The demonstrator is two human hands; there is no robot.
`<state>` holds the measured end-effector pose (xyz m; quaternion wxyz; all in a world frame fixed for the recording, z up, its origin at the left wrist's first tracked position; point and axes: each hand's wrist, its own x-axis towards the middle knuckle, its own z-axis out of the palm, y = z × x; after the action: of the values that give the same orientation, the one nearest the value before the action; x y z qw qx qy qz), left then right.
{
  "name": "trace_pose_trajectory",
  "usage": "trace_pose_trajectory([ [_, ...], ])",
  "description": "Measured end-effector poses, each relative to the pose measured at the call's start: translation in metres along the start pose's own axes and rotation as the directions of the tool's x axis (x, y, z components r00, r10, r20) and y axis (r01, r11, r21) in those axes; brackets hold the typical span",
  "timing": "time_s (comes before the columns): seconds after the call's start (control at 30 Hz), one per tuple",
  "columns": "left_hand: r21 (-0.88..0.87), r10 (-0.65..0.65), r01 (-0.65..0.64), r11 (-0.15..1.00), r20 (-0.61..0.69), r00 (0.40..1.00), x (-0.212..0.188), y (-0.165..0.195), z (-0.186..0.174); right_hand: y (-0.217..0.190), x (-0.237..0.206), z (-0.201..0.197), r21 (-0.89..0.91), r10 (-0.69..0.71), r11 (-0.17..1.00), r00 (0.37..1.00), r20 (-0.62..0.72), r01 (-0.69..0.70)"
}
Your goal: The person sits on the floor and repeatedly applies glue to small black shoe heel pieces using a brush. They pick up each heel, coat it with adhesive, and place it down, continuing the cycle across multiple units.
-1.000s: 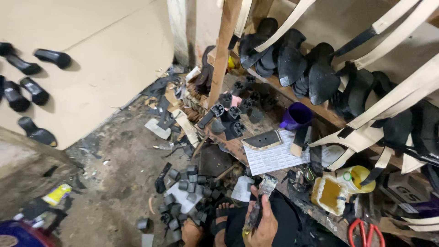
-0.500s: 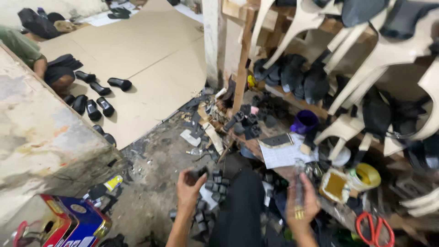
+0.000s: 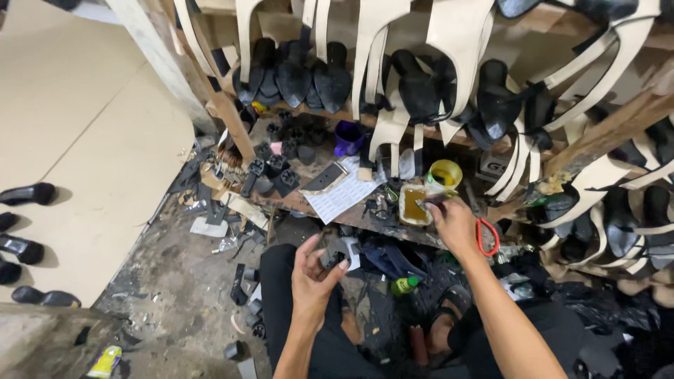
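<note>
While the left hand (image 3: 312,270) curls its fingers around a small black heel block (image 3: 335,258) above the lap, the right hand (image 3: 453,223) pinches a thin brush (image 3: 430,203) whose tip sits in a square tin of yellow-brown glue (image 3: 413,204). That tin rests on a messy wooden shelf (image 3: 295,202) with white paper (image 3: 342,195) and black heels. Black shoes (image 3: 414,84) hang above. Dirty gray floor (image 3: 168,281) and tan boards (image 3: 84,140) lie left.

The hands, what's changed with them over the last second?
The right hand has reached forward with its brush to the open glue tin on the bench. The left hand has risen, with a black heel block in its grip. The printed sheet and purple cup lie as before.
</note>
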<state>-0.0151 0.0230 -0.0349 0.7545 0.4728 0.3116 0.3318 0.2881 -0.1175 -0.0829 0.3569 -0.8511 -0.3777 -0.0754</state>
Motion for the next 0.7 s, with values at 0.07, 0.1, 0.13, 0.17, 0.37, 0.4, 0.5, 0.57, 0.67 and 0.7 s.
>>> trace_pose_trajectory([
  [0.07,0.01,0.003,-0.003,1.0,0.034,0.999,-0.002,-0.001,0.001,-0.005,0.002,0.006,-0.038,-0.063,0.997,0.997,0.04,0.065],
  [0.1,0.015,-0.01,0.009,1.0,0.038,0.999,-0.003,-0.001,0.0,-0.007,0.003,0.007,-0.091,-0.082,0.992,0.994,0.078,0.089],
  [0.13,0.02,-0.018,0.017,1.0,0.043,0.999,-0.003,-0.001,-0.002,-0.01,0.004,0.007,-0.142,-0.101,0.983,0.989,0.112,0.117],
  [0.17,0.022,-0.03,0.03,0.999,0.03,0.999,-0.003,-0.002,-0.004,-0.011,0.005,0.006,-0.191,-0.117,0.971,0.982,0.147,0.145],
  [0.37,0.112,-0.033,0.03,0.993,0.025,0.999,-0.003,-0.008,-0.009,-0.01,-0.005,-0.017,-0.065,-0.157,0.986,0.987,-0.03,0.155],
  [0.4,0.09,-0.035,0.03,0.996,0.055,0.998,-0.003,-0.011,-0.006,-0.009,-0.008,-0.018,-0.111,-0.14,0.983,0.989,0.045,0.144],
  [0.5,0.039,-0.091,0.087,0.995,0.122,0.988,0.003,-0.017,0.013,-0.006,-0.015,-0.021,-0.205,-0.076,0.973,0.985,0.152,0.107],
  [0.57,0.116,-0.027,0.01,0.993,0.147,0.989,0.009,-0.018,0.03,-0.008,-0.015,-0.024,-0.195,-0.045,0.979,0.994,0.099,0.063],
  [0.67,0.371,0.232,-0.321,0.871,0.263,0.936,0.01,-0.009,0.049,-0.026,-0.015,-0.042,-0.025,0.012,1.0,0.997,0.073,-0.01],
  [0.7,0.419,0.345,-0.458,0.784,0.32,0.882,0.011,-0.005,0.056,-0.036,-0.01,-0.052,0.166,0.064,0.984,0.997,0.037,-0.069],
])
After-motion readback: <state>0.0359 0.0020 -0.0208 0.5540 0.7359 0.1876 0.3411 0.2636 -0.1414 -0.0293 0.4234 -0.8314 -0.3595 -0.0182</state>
